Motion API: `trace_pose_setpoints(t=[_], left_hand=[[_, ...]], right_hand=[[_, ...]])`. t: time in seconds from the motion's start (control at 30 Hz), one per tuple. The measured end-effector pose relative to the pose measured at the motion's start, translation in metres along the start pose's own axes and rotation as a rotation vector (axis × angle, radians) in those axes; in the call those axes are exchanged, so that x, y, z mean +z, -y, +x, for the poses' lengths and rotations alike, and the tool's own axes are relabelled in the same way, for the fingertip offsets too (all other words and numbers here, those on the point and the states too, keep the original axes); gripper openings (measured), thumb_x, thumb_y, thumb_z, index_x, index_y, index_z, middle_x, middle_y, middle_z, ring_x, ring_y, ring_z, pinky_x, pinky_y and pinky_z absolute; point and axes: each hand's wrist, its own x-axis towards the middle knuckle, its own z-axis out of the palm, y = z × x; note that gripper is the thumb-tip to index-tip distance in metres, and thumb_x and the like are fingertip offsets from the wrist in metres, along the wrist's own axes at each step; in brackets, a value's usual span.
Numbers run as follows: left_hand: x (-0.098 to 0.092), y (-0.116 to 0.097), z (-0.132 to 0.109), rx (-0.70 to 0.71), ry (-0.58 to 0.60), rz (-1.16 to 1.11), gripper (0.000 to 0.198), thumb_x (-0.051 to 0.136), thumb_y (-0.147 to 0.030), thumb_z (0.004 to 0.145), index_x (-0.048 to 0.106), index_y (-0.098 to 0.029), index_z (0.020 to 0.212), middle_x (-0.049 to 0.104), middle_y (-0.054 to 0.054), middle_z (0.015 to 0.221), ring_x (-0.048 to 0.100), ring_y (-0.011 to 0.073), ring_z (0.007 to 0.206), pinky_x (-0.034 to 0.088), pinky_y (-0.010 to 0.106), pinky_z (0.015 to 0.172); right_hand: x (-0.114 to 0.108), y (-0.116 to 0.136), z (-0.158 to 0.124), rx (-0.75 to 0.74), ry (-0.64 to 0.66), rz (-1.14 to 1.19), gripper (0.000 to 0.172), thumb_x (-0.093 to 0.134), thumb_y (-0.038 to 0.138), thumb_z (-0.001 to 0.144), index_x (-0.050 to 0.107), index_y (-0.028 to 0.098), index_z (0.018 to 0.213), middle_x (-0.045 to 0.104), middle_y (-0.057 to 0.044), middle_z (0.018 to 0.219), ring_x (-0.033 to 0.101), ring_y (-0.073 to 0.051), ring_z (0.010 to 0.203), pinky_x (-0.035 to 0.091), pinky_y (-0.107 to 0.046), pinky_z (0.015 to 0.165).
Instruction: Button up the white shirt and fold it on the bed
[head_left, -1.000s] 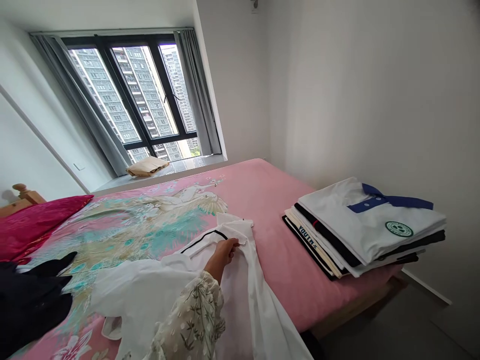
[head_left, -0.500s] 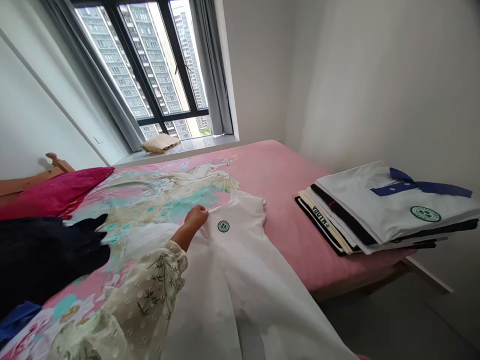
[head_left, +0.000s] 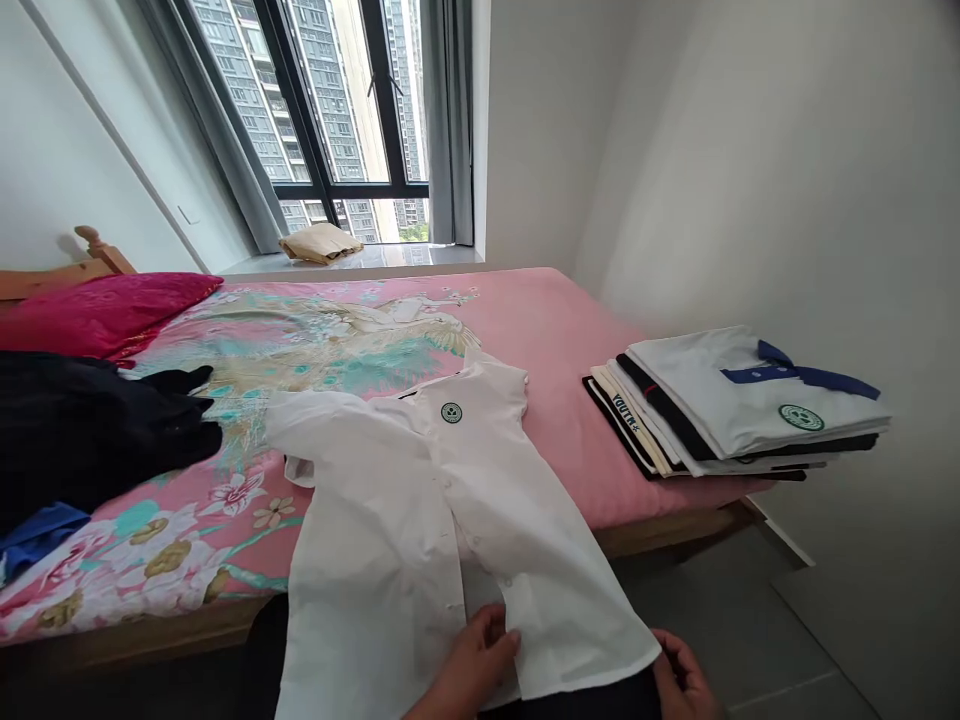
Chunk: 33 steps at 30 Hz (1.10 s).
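Note:
A white short-sleeved shirt (head_left: 375, 500) with a round green badge is laid face up over the near edge of the bed, its collar end away from me. Its front is parted at the bottom, and the hem hangs toward me over dark cloth. Where the front parts, my left hand (head_left: 480, 660) has its thumb and fingers curled together at the front edge of the right-hand panel. My right hand (head_left: 684, 675) pinches the lower right corner of the hem.
A stack of folded clothes (head_left: 720, 400), a white polo with a blue collar on top, sits at the bed's right edge. Dark clothes (head_left: 97, 430) and a blue cloth (head_left: 41, 535) lie at left near a magenta pillow (head_left: 112, 310). A beige folded cloth (head_left: 321, 243) rests on the windowsill.
My left hand has moved from the shirt's collar area down to the front opening near the hem. The left sleeve area now shows, and my right hand has come further into view.

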Motion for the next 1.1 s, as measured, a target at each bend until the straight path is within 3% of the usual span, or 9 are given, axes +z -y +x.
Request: trace_pose_setpoints(t=[0.17,0.27,0.33,0.43,0.5,0.6,0.73,0.9,1.1], left_hand=[[0.026,0.004,0.013,-0.090,-0.165,-0.348,0.042,0.078,-0.047,0.048,0.051,-0.019,0.063,0.047,-0.004,0.051,0.043,0.0094,0.046,0.030,0.022,0.044],[0.027,0.007,-0.004,-0.026,-0.188,-0.404,0.045,0.081,-0.040,0.045,0.048,-0.020,0.068,0.043,-0.008,0.050,0.040,0.0073,0.044,0.035,0.022,0.048],[0.024,0.009,-0.021,-0.014,-0.174,-0.471,0.053,0.081,-0.038,0.047,0.052,-0.020,0.088,0.047,-0.007,0.055,0.046,0.0095,0.049,0.037,0.023,0.050],[0.019,0.010,-0.042,0.009,-0.122,-0.600,0.072,0.081,-0.035,0.048,0.047,-0.020,0.110,0.056,-0.004,0.062,0.055,0.0145,0.059,0.037,0.024,0.052],[0.016,0.010,-0.049,0.052,-0.063,-0.679,0.077,0.081,-0.031,0.048,0.046,-0.019,0.116,0.060,-0.001,0.067,0.058,0.0160,0.063,0.039,0.025,0.055],[0.013,0.010,-0.052,0.113,-0.050,-0.728,0.072,0.081,-0.026,0.048,0.051,-0.019,0.114,0.063,0.000,0.069,0.061,0.0173,0.068,0.043,0.027,0.063],[0.008,0.012,-0.050,0.164,-0.086,-0.751,0.056,0.081,-0.023,0.046,0.062,-0.018,0.099,0.067,0.003,0.078,0.063,0.0214,0.079,0.045,0.031,0.076],[0.005,0.008,-0.057,0.122,0.046,-0.855,0.047,0.074,-0.022,0.054,0.065,-0.018,0.099,0.069,0.005,0.079,0.064,0.0239,0.083,0.046,0.034,0.079],[0.006,0.002,-0.056,0.174,0.022,-0.750,0.033,0.074,-0.043,0.062,0.069,-0.017,0.082,0.070,0.007,0.081,0.063,0.0228,0.085,0.046,0.032,0.080]], right_hand=[[-0.001,-0.004,-0.001,-0.005,0.044,-0.011,0.060,0.043,0.070,0.070,0.056,0.018,0.095,0.065,-0.012,0.094,0.064,-0.023,0.079,0.051,-0.025,0.059],[-0.003,0.003,-0.014,-0.066,-0.076,0.033,0.065,0.045,0.071,0.070,0.052,0.016,0.103,0.061,-0.014,0.104,0.063,-0.022,0.081,0.051,-0.026,0.063],[-0.001,0.018,-0.034,-0.221,-0.084,0.048,0.052,0.045,0.065,0.078,0.055,0.018,0.099,0.061,-0.011,0.101,0.061,-0.021,0.082,0.050,-0.027,0.067],[0.008,0.053,-0.067,-0.597,0.079,0.067,0.031,0.047,0.049,0.086,0.059,0.021,0.086,0.061,-0.008,0.093,0.058,-0.021,0.087,0.048,-0.028,0.075],[0.018,0.077,-0.082,-0.836,0.211,0.052,0.020,0.048,0.038,0.089,0.059,0.022,0.085,0.060,-0.007,0.089,0.057,-0.020,0.087,0.048,-0.028,0.075],[0.037,0.104,-0.091,-1.006,0.380,-0.024,0.014,0.044,0.025,0.091,0.058,0.022,0.091,0.060,-0.006,0.089,0.056,-0.019,0.087,0.048,-0.028,0.074],[0.059,0.114,-0.087,-1.010,0.453,-0.151,0.021,0.038,0.017,0.091,0.056,0.021,0.101,0.059,-0.006,0.094,0.056,-0.018,0.089,0.049,-0.031,0.077],[0.071,0.108,-0.082,-0.996,0.428,-0.228,0.025,0.038,0.012,0.088,0.057,0.020,0.102,0.058,-0.006,0.094,0.055,-0.020,0.090,0.049,-0.034,0.078],[0.076,0.106,-0.080,-1.019,0.372,-0.259,0.020,0.041,0.016,0.089,0.058,0.020,0.099,0.060,-0.006,0.090,0.056,-0.020,0.086,0.048,-0.034,0.076]])
